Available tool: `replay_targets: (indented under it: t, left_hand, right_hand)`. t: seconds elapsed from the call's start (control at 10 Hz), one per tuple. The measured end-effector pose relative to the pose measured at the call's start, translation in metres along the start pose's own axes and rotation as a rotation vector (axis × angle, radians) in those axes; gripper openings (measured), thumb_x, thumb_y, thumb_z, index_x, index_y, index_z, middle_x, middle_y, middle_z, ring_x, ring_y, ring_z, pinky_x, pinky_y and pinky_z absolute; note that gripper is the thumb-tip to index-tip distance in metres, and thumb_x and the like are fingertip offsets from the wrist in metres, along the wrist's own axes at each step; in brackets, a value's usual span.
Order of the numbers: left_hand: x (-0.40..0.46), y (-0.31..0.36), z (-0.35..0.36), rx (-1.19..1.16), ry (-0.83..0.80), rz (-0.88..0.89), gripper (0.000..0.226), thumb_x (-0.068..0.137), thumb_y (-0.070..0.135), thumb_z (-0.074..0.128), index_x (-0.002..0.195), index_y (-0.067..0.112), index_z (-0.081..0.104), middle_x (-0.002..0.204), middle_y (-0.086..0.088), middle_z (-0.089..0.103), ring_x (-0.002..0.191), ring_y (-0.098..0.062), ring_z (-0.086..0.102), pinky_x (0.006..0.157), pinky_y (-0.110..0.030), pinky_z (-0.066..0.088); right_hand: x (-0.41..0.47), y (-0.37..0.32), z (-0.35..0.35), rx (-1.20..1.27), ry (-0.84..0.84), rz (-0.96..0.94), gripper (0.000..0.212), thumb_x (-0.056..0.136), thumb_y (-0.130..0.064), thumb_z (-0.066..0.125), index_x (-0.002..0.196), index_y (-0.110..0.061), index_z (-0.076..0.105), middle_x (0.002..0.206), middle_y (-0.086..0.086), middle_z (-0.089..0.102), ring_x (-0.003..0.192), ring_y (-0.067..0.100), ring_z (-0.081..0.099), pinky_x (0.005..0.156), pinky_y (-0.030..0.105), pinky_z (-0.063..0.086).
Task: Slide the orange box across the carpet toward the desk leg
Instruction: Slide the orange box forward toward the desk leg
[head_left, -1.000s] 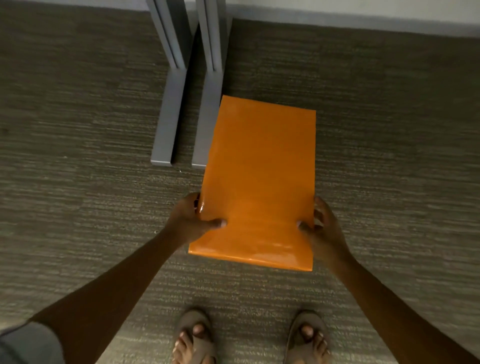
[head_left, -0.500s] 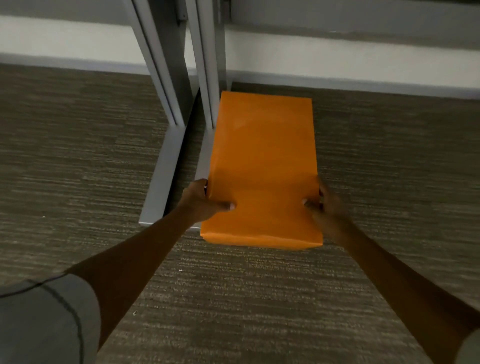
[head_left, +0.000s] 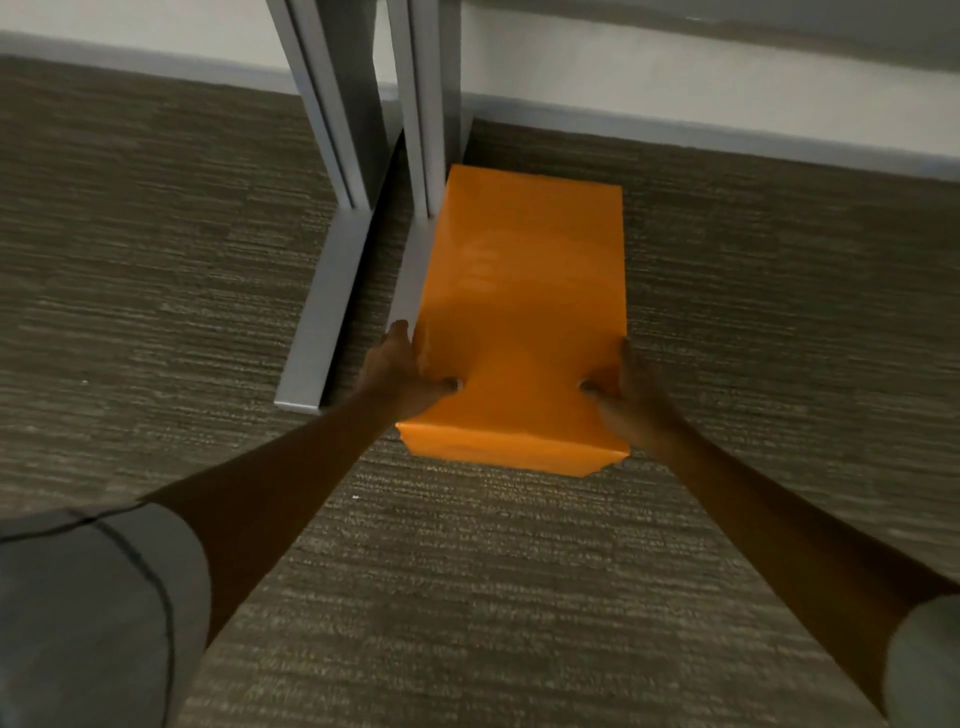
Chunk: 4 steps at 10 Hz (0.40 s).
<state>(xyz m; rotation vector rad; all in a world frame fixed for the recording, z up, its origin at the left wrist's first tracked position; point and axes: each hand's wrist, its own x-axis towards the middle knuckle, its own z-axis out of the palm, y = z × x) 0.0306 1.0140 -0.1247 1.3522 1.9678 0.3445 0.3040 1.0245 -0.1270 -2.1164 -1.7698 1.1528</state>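
A long glossy orange box lies flat on the grey-brown carpet, its long side pointing away from me. My left hand grips its near left edge, thumb on top. My right hand grips the near right edge the same way. The box's left side lies right along the foot of the nearer grey metal desk leg, and its far end is level with the leg's upright.
A second grey desk leg with a long flat foot stands just left of the first. A pale wall with a baseboard runs across the back, a short way beyond the box. My grey sleeves show at the bottom corners.
The box has moved forward along the desk leg toward the wall, both hands still gripping it. My view has dropped lower and closer; my feet are out of view.
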Motion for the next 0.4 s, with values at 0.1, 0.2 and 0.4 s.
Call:
replay_targets:
  t: [0.1, 0.2, 0.4]
  left_hand:
    - [-0.026, -0.002, 0.0, 0.145, 0.077, 0.15, 0.097, 0.071, 0.047, 0.08, 0.144, 0.008, 0.028, 0.147, -0.019, 0.04, 0.135, -0.041, 0.036, 0.1, -0.052, 0.042]
    - [-0.046, -0.006, 0.0, 0.224, 0.09, 0.234, 0.09, 0.078, 0.049, 0.072, 0.144, 0.006, 0.029, 0.15, -0.019, 0.037, 0.137, -0.04, 0.034, 0.1, -0.053, 0.041]
    - [-0.12, -0.02, 0.002, 0.394, 0.086, 0.377, 0.071, 0.1, 0.049, 0.031, 0.147, -0.004, 0.029, 0.156, -0.026, 0.029, 0.144, -0.04, 0.027, 0.115, -0.055, 0.029]
  right_hand:
    - [-0.019, -0.002, 0.0, -0.104, 0.009, -0.014, 0.09, 0.095, -0.043, 0.056, 0.156, -0.01, -0.001, 0.166, 0.017, 0.001, 0.15, 0.041, 0.015, 0.12, 0.05, 0.027]
    - [-0.039, -0.003, 0.001, -0.203, 0.011, -0.038, 0.088, 0.097, -0.046, 0.051, 0.156, -0.008, -0.001, 0.167, 0.016, -0.003, 0.152, 0.039, 0.007, 0.122, 0.051, 0.021]
    - [-0.105, -0.017, 0.019, -0.433, 0.011, -0.195, 0.081, 0.1, -0.05, 0.04, 0.155, -0.003, 0.004, 0.166, 0.018, 0.004, 0.153, 0.034, 0.005, 0.121, 0.052, 0.018]
